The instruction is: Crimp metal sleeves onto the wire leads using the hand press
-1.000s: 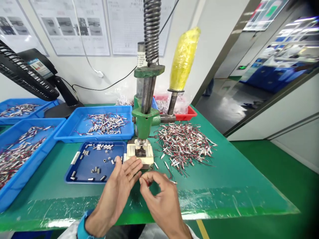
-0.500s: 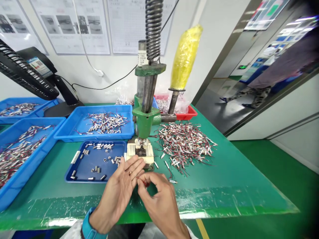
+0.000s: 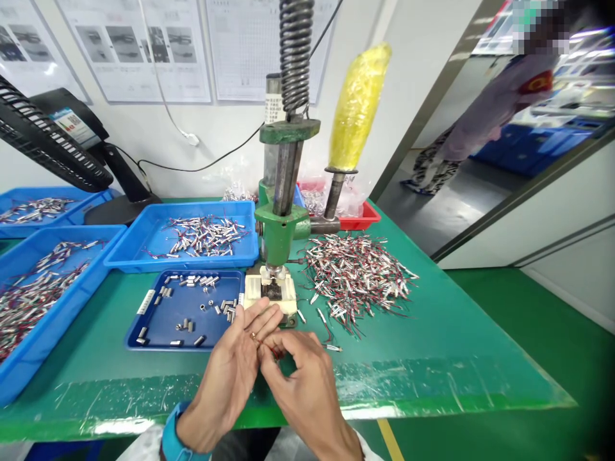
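Red wire [image 3: 275, 352] is pinched between the thumb and fingertips of the right hand, just beside the fingers of the left hand and in front of the press. From the left, a black fan [image 3: 57, 148] stands behind a blue tray [image 3: 62, 314] of wired parts. Next comes another blue tray [image 3: 182, 264] of such parts, and nearer, a dark blue tray [image 3: 163, 318] with loose metal tubes [image 3: 186, 325]. The left hand [image 3: 235, 371], a blue band [image 3: 174, 438] at its wrist, is open, palm up, with a tiny brass-coloured piece [image 3: 253, 335] at its fingers. Past it stands the green press [image 3: 277, 240], then the right hand [image 3: 307, 378]. Further right, a pile of wired parts [image 3: 358, 275] lies on the green table [image 3: 442, 346], below a yellow-wrapped handle [image 3: 358, 109]; beyond the doorway is a person [image 3: 480, 121]
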Tool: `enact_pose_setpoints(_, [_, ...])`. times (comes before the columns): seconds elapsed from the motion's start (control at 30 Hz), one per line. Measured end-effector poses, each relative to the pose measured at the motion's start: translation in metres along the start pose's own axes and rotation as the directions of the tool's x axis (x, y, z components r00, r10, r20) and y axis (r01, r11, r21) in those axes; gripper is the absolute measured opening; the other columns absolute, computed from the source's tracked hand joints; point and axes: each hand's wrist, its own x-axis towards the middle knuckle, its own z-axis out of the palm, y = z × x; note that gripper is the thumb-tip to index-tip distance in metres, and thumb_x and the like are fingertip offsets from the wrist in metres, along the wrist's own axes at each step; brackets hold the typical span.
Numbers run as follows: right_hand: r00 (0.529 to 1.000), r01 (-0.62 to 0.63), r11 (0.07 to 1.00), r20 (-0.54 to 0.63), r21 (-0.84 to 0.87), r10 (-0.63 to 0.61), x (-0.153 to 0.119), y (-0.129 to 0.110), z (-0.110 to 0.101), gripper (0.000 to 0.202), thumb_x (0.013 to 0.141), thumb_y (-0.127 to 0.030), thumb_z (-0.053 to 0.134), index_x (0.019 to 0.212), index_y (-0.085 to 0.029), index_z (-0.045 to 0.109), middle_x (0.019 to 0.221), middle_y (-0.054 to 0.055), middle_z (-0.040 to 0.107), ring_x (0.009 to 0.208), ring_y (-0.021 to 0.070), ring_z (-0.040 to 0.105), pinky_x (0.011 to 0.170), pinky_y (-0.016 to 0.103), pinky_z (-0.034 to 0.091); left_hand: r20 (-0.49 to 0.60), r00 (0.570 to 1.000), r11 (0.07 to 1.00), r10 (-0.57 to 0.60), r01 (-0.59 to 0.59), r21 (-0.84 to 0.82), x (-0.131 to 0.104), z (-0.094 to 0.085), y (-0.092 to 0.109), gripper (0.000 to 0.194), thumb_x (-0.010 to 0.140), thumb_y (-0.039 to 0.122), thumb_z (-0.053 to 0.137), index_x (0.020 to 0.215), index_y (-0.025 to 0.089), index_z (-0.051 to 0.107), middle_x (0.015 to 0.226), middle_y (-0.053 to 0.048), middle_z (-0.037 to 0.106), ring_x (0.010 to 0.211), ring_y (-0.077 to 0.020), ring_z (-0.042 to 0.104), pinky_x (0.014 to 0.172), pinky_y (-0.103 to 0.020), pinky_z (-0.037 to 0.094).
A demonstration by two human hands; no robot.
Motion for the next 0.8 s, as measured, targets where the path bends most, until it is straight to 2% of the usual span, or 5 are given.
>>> enact_pose_setpoints(0.27, [0.996,-0.051,0.995,-0.068,0.085,0.057,-0.002,0.000,0.004,0.015,0.088,-0.016,0.058,0.074,-0.021,0.061,0.071,-0.002,0.069,0.068,0.0146,0.061,0.076,0.029,0.039,0.063,0.993,0.982,0.096,-0.105,0.159,-0.006,0.002,-0.006,0.070,0.088,0.069,0.058,0.141,0.023,0.058,0.151,-0.010,0.055,0.149,-0.0274,0.037,0.128,-0.044,0.017])
enact_pose_setpoints(0.47, [0.957,-0.262,0.829,0.020,0.495,0.290,0.000,0.000,0.005,0.024,0.090,-0.034,0.060,0.074,-0.017,0.066,0.067,0.001,0.064,0.064,0.0136,0.056,0.065,0.024,0.046,0.122,0.972,0.937,0.199,-0.225,0.268,-0.006,0.003,0.001,0.070,0.090,0.073,0.046,0.146,0.030,0.054,0.158,-0.005,0.047,0.152,-0.0263,0.030,0.127,-0.043,0.017])
enact_pose_setpoints(0.63, [0.931,-0.302,0.688,0.048,0.660,0.362,0.001,0.006,0.005,0.029,0.086,-0.043,0.069,0.077,-0.016,0.071,0.068,0.002,0.066,0.064,0.0133,0.057,0.062,0.024,0.047,0.105,0.901,0.606,0.420,-0.365,0.707,-0.006,-0.008,0.015,0.039,0.089,0.050,0.068,0.119,0.025,0.072,0.130,-0.008,0.070,0.125,-0.0271,0.060,0.108,-0.036,0.044])
enact_pose_setpoints(0.7, [0.927,-0.297,0.665,0.041,0.685,0.373,0.001,0.009,0.007,0.028,0.086,-0.044,0.071,0.081,-0.016,0.074,0.069,0.003,0.069,0.064,0.0138,0.059,0.062,0.024,0.049,0.175,0.902,0.468,0.394,-0.361,0.806,-0.007,-0.013,0.021,0.029,0.089,0.045,0.069,0.104,0.021,0.076,0.104,-0.008,0.077,0.102,-0.0256,0.068,0.093,-0.035,0.051])
enact_pose_setpoints(0.8, [0.922,-0.283,0.661,0.007,0.695,0.387,-0.001,0.013,0.012,0.026,0.084,-0.042,0.074,0.086,-0.017,0.077,0.070,0.004,0.072,0.064,0.0142,0.061,0.062,0.025,0.051,0.223,0.909,0.399,0.353,-0.362,0.842,-0.006,-0.015,0.027,0.026,0.089,0.042,0.069,0.099,0.020,0.078,0.092,-0.007,0.078,0.089,-0.0242,0.070,0.083,-0.034,0.053])
